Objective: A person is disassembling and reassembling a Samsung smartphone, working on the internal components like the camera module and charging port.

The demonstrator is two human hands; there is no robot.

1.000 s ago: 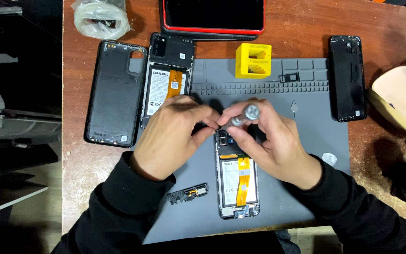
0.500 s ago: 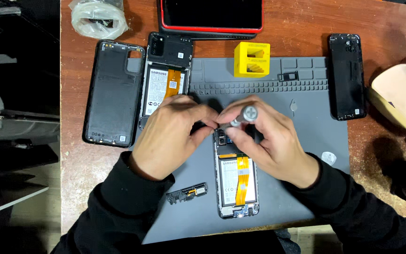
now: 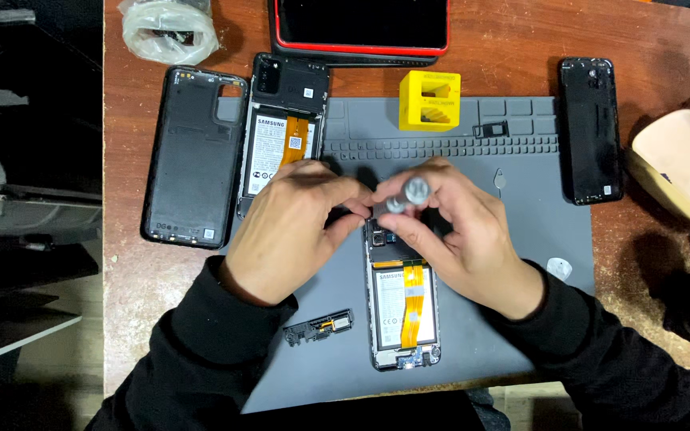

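Both hands meet over the top end of an opened phone (image 3: 403,307) lying mid-mat. Right hand (image 3: 465,235) pinches a silver screwdriver (image 3: 403,194) upright; left hand (image 3: 293,227) curls fingers against the phone's upper edge, hiding it. Far left lie a second opened phone (image 3: 281,132) and back cover (image 3: 189,156). A yellow block (image 3: 429,100) stands far on the grey mat (image 3: 521,231); a small black part (image 3: 319,326) lies near left.

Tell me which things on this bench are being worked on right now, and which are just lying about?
In use:
left hand
right hand
silver screwdriver
opened phone
grey mat

Lying about:
second opened phone
black back cover
yellow block
dark phone
red-edged tablet
small black part
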